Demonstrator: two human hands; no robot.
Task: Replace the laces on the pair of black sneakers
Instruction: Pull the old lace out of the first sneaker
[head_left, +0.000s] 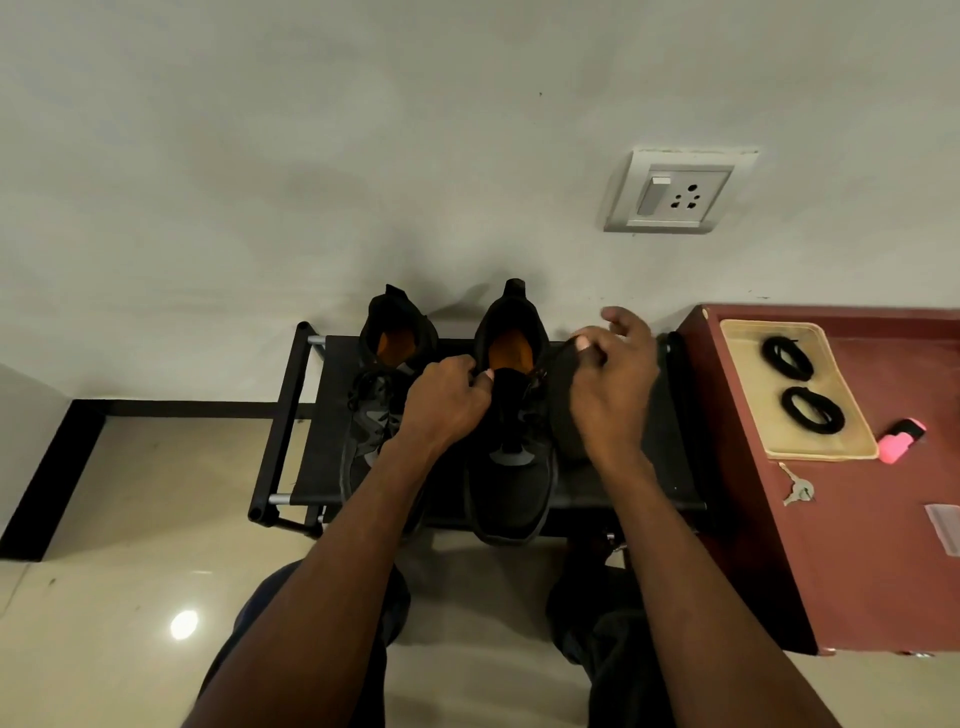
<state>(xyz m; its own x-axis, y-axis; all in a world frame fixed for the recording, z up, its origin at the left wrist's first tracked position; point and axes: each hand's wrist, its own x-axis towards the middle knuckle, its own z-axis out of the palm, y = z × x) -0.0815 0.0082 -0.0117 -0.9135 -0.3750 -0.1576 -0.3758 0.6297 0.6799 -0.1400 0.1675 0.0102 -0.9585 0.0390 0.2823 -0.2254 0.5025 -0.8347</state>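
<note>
I am at the unlacing stage on the right-hand sneaker (511, 415), which stands toes toward me on the black shoe rack (291, 415) beside its mate, the left-hand sneaker (382, 395). Both show orange insoles. My left hand (449, 400) has its grip clamped on the upper edge of the right-hand sneaker, at the tongue near the collar, steadying it. My right hand (610, 384) has thumb and forefinger together on what I judge to be the old lace (553, 358), a thin dark strand drawn out to the right from the top eyelets; the other fingers are spread loose. The strand is hard to follow against the dark rack.

Lacing is visible lower on the right-hand sneaker, so I judge removal only begun. The left-hand sneaker appears fully laced and untouched. The next move calls for working the strand free eyelet by eyelet, the left hand holding the shoe against the pull.

Two coiled black replacement laces (800, 384) lie in a shallow beige tray (852, 441) on the reddish-brown worktop (857, 545) to my right, well apart from the shoes. Also there: a pink object (901, 441), keys (797, 486) and a slip of paper (943, 527). The rack stands against a pale wall bearing a switch-and-socket plate (675, 192); the floor (156, 493) is glossy cream tile with a dark skirting.
</note>
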